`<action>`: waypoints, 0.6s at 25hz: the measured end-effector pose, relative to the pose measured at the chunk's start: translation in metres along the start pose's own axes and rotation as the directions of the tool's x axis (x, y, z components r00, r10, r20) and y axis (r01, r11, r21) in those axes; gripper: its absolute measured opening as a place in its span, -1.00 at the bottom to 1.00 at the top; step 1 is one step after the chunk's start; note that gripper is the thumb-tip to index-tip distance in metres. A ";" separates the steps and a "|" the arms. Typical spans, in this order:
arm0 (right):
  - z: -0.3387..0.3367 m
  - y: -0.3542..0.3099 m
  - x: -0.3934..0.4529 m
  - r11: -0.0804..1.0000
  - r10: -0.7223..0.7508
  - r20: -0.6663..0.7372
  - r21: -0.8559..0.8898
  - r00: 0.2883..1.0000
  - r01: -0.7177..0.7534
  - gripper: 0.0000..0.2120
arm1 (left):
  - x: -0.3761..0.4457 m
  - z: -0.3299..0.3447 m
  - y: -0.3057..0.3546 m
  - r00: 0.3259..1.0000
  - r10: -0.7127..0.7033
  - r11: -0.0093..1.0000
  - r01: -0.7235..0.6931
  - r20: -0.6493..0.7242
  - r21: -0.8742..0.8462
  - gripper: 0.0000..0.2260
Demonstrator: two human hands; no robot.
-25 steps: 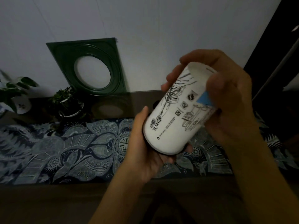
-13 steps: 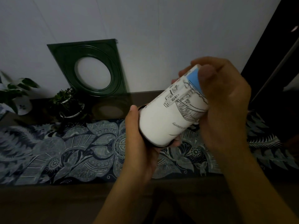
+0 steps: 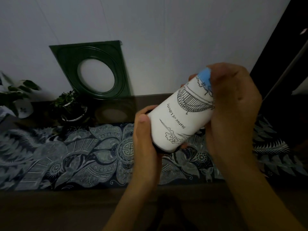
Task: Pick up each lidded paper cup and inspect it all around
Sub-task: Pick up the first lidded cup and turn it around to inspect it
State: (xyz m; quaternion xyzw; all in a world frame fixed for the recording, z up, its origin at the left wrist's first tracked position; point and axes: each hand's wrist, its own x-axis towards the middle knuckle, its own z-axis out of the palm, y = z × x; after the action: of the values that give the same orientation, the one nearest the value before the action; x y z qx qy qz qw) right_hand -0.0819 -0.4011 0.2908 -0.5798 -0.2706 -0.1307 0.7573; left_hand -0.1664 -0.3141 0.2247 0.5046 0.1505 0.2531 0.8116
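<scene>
Both hands' grip on paper cup (image 3: 180,117) — tilted, lidded end down-left.

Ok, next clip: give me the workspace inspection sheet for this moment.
Surface: dark table with a patterned runner.
Job's things: paper cup held tilted in the air, lid end lower left, printed "Statue of Liberty".
Clutter: two potted plants at back left.
Grippers: left hand grips the lid end; right hand grips the base end.
Cables: nothing seen.
Surroundings: green frame leaning on a pale wall.
</scene>
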 end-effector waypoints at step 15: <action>-0.027 0.022 -0.016 0.949 -0.049 0.204 -0.295 0.978 0.109 -0.79 | 0.008 -0.015 0.013 0.951 0.308 0.905 -0.283 -0.031 0.317 -0.58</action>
State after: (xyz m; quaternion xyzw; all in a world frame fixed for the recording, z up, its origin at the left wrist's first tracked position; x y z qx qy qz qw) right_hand -0.0770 -0.4216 0.2586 -0.6882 -0.3428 -0.1441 0.6231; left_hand -0.1704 -0.2932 0.2299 0.6316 0.1422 0.3666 0.6681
